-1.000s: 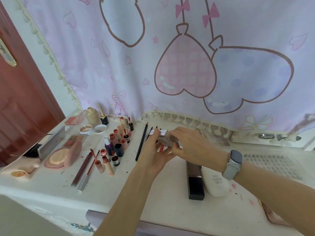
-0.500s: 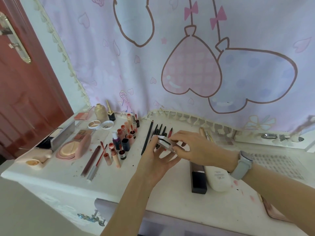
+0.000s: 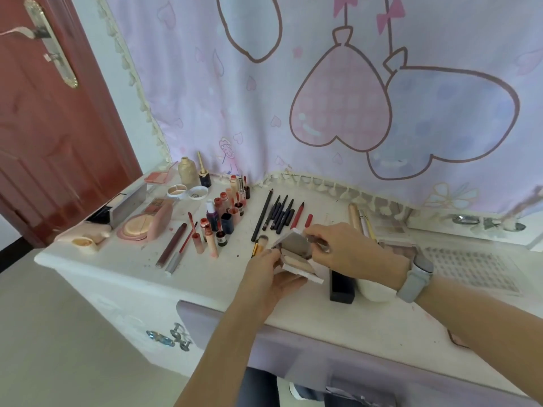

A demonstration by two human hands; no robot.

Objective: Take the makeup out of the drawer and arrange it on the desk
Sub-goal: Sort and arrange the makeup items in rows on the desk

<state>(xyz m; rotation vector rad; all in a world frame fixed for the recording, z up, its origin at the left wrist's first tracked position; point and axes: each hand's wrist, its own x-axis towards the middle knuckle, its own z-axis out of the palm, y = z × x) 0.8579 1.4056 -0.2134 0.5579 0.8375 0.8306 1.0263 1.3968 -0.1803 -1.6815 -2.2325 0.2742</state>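
Note:
A small white makeup compact with a mirrored lid stands open above the white desk. My left hand holds its base from below and the left. My right hand pinches the raised lid at its right edge. A small brush lies just left of the compact. Dark pencils lie in a row behind it, and lip tubes and small bottles stand further left. The lilac drawer is pulled out under the desk's front edge.
A black rectangular box and a white bottle lie under my right wrist. Pink powder compacts and a silver case fill the left end. A patterned sheet lies on the right. A red door stands at left.
The compact's lid has swung up from nearly closed to open between my hands. The camera has tilted down and back, bringing the drawer and the floor into view.

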